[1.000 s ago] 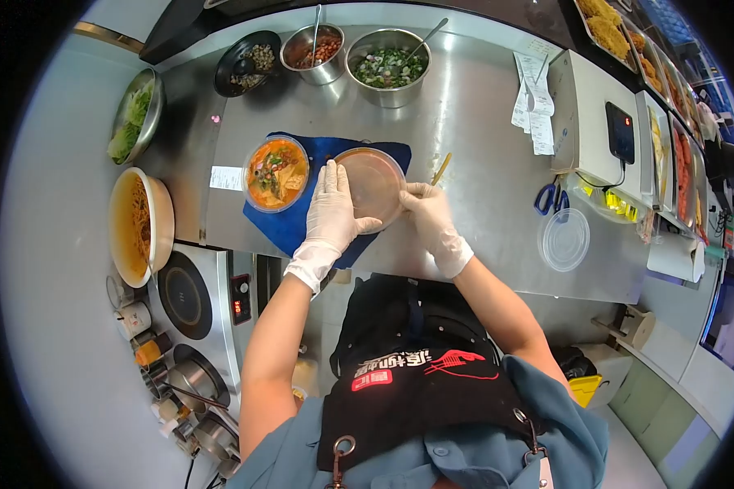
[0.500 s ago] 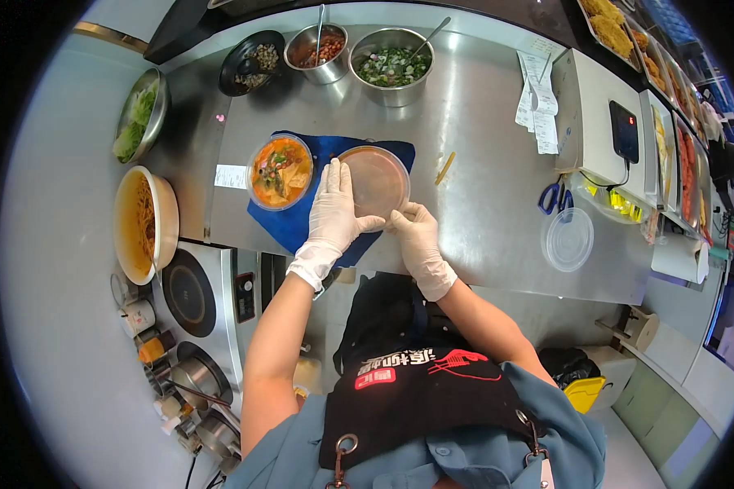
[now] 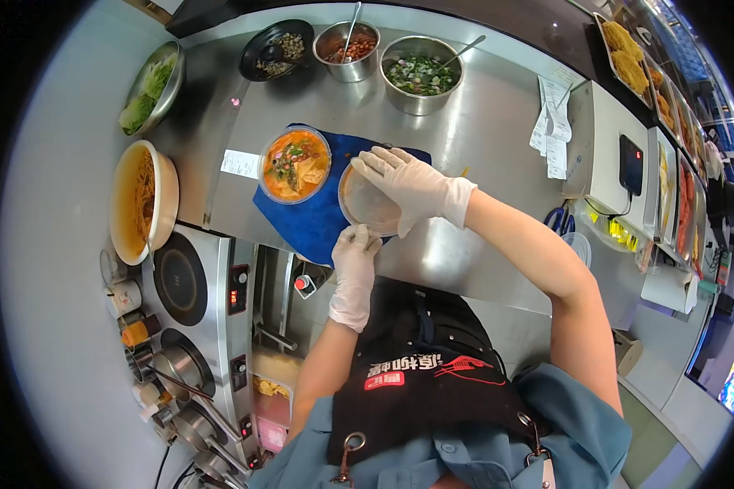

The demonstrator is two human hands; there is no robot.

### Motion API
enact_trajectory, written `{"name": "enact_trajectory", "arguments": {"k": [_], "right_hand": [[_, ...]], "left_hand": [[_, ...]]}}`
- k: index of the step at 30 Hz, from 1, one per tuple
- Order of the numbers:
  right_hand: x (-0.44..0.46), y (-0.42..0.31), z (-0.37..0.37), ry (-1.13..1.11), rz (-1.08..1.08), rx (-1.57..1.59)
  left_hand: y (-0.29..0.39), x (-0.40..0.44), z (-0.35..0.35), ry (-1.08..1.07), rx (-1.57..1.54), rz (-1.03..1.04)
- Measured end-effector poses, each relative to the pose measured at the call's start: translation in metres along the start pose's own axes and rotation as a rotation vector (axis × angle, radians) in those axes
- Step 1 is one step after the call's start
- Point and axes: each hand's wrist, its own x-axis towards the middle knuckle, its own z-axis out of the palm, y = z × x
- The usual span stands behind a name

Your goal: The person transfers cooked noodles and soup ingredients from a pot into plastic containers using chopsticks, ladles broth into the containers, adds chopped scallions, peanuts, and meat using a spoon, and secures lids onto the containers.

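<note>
A round plastic takeout bowl [image 3: 369,202] with a cloudy lid sits on a blue cloth [image 3: 302,226]. My gloved right hand [image 3: 408,186] lies across the lid with its fingers stretched out, covering much of it. At the near rim my gloved left hand [image 3: 355,265] is closed, thumb and fingers pinching the edge. Left of it stands a bowl of soup [image 3: 295,165], orange-red with chopped toppings; no hand touches it.
Steel bowls of chopped greens [image 3: 420,77] and red-brown topping [image 3: 347,50] stand at the back, beside a black bowl [image 3: 277,50]. A noodle basin [image 3: 165,204] and lettuce bowl [image 3: 151,94] are left. Paper slips [image 3: 555,134] and scissors [image 3: 559,220] lie right. An induction cooker [image 3: 181,277] is lower left.
My hands have traded places on the lidded bowl: the right has moved from the near rim onto the lid, the left from the lid's side down to the near rim. The view has shifted slightly.
</note>
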Motion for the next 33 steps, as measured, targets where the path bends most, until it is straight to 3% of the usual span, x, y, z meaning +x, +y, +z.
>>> {"name": "enact_trajectory", "arguments": {"k": [2, 6, 9, 10, 12, 14, 15, 18, 24, 25, 26, 28, 29, 30, 32, 33], "right_hand": [[0.007, -0.001, 0.003, -0.084, -0.047, -0.156], [0.009, -0.008, -0.001, -0.097, -0.035, -0.170], [-0.022, -0.015, 0.004, 0.204, 0.075, 0.048], [-0.049, -0.021, 0.009, 0.324, 0.113, -0.083], [-0.118, -0.032, 0.010, 0.594, 0.295, 0.124], [-0.211, -0.038, 0.025, 0.648, 0.741, 0.116], [-0.249, -0.041, 0.027, 0.753, 0.856, -0.046], [-0.347, -0.050, 0.060, 0.455, 1.130, -0.331], [-0.399, -0.032, 0.104, 0.158, 1.018, -0.245], [-0.401, -0.036, 0.089, 0.209, 0.983, -0.256], [-0.384, -0.042, 0.063, 0.573, 0.771, -0.463], [-0.368, -0.053, 0.024, 0.642, 0.899, -0.379], [-0.354, -0.062, 0.007, 0.787, 0.932, -0.287], [-0.340, -0.060, 0.005, 1.041, 0.939, 0.026], [-0.278, -0.070, -0.045, 0.922, 0.832, 0.079], [-0.245, -0.073, -0.057, 0.893, 0.880, 0.391]], "left_hand": [[-0.006, 0.002, -0.002, 0.008, -0.009, 0.031], [-0.002, -0.001, 0.001, -0.016, 0.033, 0.135], [0.012, -0.011, 0.004, -0.027, 0.251, 0.143], [0.010, -0.008, -0.006, 0.007, 0.237, 0.104], [0.012, -0.016, -0.009, 0.090, 0.267, 0.069], [0.004, -0.021, -0.022, 0.145, 0.472, 0.051], [-0.003, -0.028, -0.022, 0.111, 0.536, 0.063], [-0.022, -0.045, -0.017, -0.058, 0.735, 0.014], [-0.071, -0.068, 0.021, -0.330, 0.664, -0.020], [-0.069, -0.071, 0.028, -0.375, 0.695, 0.037], [-0.067, -0.073, 0.033, -0.413, 0.726, 0.092], [-0.052, -0.076, 0.038, -0.486, 0.651, 0.130], [-0.037, -0.080, 0.034, -0.445, 0.637, 0.159], [-0.022, -0.082, 0.036, -0.445, 0.683, 0.272], [-0.001, -0.075, 0.033, -0.441, 0.716, 0.391], [0.010, -0.069, 0.025, -0.405, 0.729, 0.567]]}}
